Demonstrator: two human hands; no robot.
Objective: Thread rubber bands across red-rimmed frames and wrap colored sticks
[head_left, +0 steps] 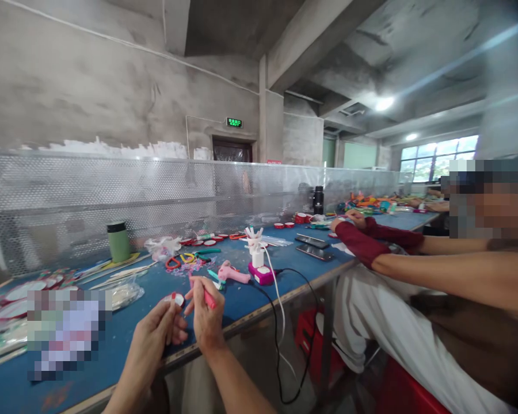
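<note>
My left hand rests on the blue table and pinches a small round red-and-white disc at its fingertips. My right hand is closed round a pink pen-like tool, whose tip points at the disc. Both hands sit near the table's front edge. A pink glue gun lies just beyond them.
A white mini fan on a pink base trails a cable over the edge. A green cup, scissors and coloured rings, and bags of discs lie around. A co-worker's red-sleeved arms and two phones are at the right. A mesh screen backs the table.
</note>
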